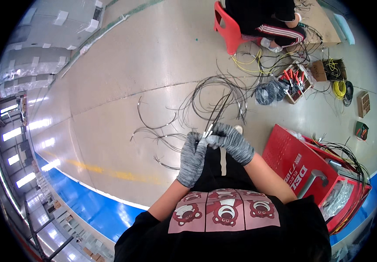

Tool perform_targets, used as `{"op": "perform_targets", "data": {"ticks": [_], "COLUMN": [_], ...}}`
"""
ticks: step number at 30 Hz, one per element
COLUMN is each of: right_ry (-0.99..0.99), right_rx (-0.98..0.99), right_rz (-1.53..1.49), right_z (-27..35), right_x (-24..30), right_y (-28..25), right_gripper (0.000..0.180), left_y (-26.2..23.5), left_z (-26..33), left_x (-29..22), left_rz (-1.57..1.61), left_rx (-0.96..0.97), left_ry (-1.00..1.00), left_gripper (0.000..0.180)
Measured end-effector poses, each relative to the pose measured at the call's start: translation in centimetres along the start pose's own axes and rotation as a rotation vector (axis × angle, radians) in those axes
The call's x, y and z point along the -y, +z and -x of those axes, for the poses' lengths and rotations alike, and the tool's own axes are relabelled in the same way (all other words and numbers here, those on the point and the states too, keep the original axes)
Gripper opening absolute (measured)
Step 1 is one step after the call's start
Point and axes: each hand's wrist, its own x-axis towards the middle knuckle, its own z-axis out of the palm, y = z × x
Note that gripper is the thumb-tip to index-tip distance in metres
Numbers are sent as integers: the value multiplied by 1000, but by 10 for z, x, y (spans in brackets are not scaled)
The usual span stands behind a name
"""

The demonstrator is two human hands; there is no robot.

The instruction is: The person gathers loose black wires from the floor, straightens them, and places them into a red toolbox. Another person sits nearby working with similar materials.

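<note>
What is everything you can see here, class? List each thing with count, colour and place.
Held cables: several, black with white parts, between the hands
Floor cables: many, mostly black, beyond the hands
Wire rolls: count unclear, dark grey, beside the tool box
Tool box: one, brownish, right of centre
Tools: several, red-handled, in that box
Yellow coil: one, yellow, right
Red case: one, red, lower right
Chair: one, red, top
Co-worker: one, black top, seated there
Wrapped stacks: several, greyish, upper left
Left hand: one, grey glove, centre
Right hand: one, grey glove, centre
</note>
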Motion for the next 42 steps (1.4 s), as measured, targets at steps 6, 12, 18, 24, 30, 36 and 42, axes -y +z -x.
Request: {"op": "perform_targets", "data": {"ticks": [6, 12, 18, 24, 30, 36, 42], "right_ry": [1, -31, -63, -93, -305, -223, -367], "right_rx": [-99, -110, -219, -252, -389, -381, -496], "right_rz": [-184, -369, -456, -434, -808, -581, -802], "right_z": [22, 40, 45, 34, 27, 31, 33], "right_x": [14, 20, 14, -26, -31, -40, -49], "right_y": [18, 55, 92, 134, 156, 199, 176], "right_gripper": [17, 16, 17, 16, 11, 14, 17], "left_y": [-15, -32, -69, -107, -140, -145, -160], "left_z": [18, 31, 35, 42, 48, 45, 51], "left_x": [-15, -34, -26, -11, -15, -7, -16], "left_rz": [-145, -85, -165, -277, -345, -213, -175], "left_rx": [47, 188, 226, 263, 314, 422, 449], "left_ry": [167, 154, 237, 282, 327, 282, 280], "left_gripper": [11, 7, 16, 17, 16, 11, 11]}}
